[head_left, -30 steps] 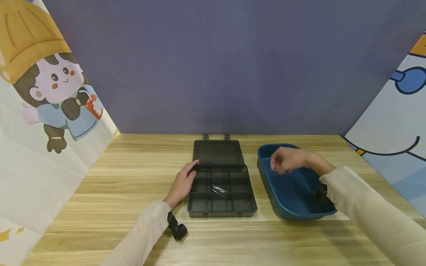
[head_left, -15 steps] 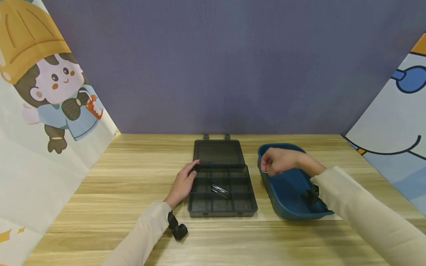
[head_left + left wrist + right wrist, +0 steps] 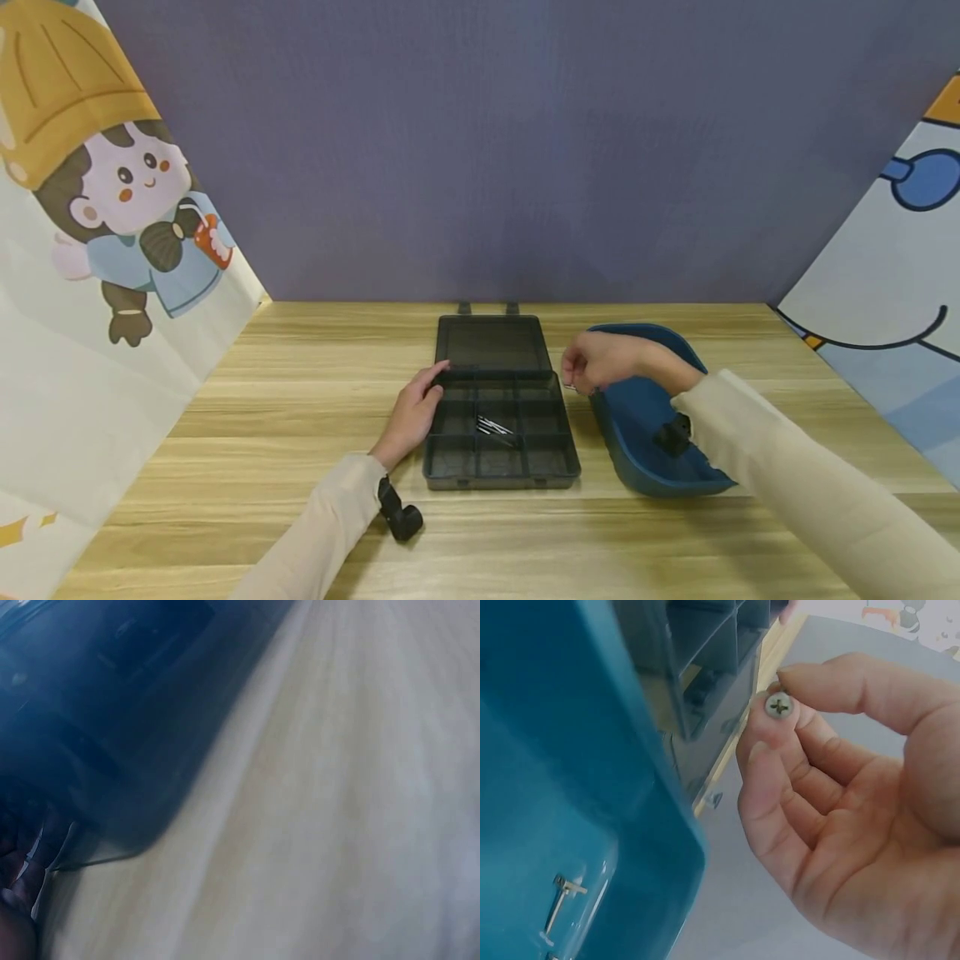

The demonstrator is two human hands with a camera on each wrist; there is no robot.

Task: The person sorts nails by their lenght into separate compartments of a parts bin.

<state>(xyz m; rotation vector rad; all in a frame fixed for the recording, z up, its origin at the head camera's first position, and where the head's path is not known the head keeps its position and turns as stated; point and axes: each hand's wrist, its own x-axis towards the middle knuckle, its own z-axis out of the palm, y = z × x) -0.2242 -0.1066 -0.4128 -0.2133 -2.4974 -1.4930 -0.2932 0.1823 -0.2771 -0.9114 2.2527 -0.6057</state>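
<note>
In the head view, my left hand (image 3: pixel 412 410) rests against the left side of a dark translucent compartment box (image 3: pixel 501 482), with its fingers extended along the edge. The box's lid (image 3: pixel 491 343) lies folded back. Several silver screws (image 3: pixel 493 427) lie in its middle compartment. Between thumb and fingertips, my right hand (image 3: pixel 600 360) pinches a screw (image 3: pixel 778 705), whose cross-slotted head faces the right wrist camera. That hand is just right of the box, over the left rim of a blue bin (image 3: pixel 637 479). The left wrist view is blurred and shows little of the hand.
Inside the blue bin, the right wrist view shows a silver screw (image 3: pixel 561 904) on the floor, with part of another below it. Box and bin stand side by side on a wood-grain table (image 3: pixel 315 375). A grey-purple panel (image 3: pixel 480 150) rises behind.
My right hand has moved left from over the blue bin's inside, past its rim toward the compartment box, still pinching the screw. My left hand has stayed in place.
</note>
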